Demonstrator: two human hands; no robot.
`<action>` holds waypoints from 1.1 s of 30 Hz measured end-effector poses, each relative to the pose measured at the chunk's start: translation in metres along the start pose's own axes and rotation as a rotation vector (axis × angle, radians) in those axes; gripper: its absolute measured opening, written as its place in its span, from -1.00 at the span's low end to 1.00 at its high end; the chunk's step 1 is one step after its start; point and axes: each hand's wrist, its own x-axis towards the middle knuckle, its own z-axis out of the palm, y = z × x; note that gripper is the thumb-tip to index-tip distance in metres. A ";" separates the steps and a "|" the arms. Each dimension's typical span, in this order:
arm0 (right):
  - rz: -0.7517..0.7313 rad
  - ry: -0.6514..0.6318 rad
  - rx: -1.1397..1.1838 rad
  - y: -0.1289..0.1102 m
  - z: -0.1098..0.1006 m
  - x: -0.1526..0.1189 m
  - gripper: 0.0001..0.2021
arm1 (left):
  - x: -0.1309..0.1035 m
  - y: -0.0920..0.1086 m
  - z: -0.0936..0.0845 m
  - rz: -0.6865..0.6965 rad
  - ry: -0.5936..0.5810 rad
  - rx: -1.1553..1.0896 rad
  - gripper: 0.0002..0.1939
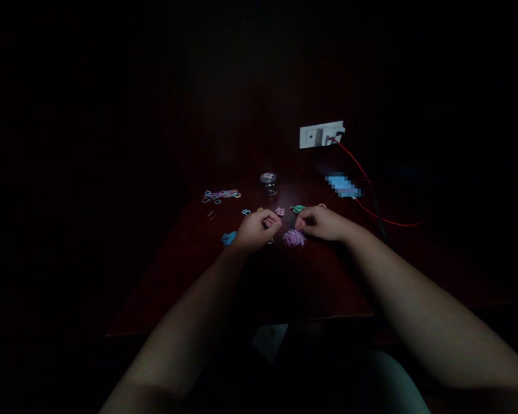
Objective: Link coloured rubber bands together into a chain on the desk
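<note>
A fluffy purple heap (294, 238) lies just below your right hand (324, 223), its fingertips pinched, and seems light, soft, best nipped at its loose edge. Your left hand (255, 231) curls nearby (too dim to tell whether either hand holds anything). Beneath is a dark-red table (176, 282), with a white wall socket (309, 137) beyond in a nearly black room.

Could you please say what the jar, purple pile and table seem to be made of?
Jar: glass or clear plastic, glossy; see-through with highlights.
Purple pile: perhaps plastic or rubber, slightly shiny; pale glints on thin strands.
Table: possibly varnished wood; faint grain, dull sheen.
</note>
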 end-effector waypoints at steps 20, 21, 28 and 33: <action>0.118 0.317 -0.015 0.002 0.007 0.005 -0.80 | -0.031 -0.141 -0.127 -0.636 0.293 0.485 -0.74; 0.125 0.321 -0.006 0.002 0.007 0.005 -0.80 | -0.031 -0.139 -0.127 -0.633 0.277 0.508 -0.76; 0.123 0.350 0.031 -0.001 0.009 0.007 -0.82 | -0.028 -0.129 -0.122 -0.590 0.261 0.670 -0.76; 0.110 0.397 0.063 -0.004 0.009 0.008 -0.82 | -0.019 -0.128 -0.114 -0.554 0.248 0.664 -0.75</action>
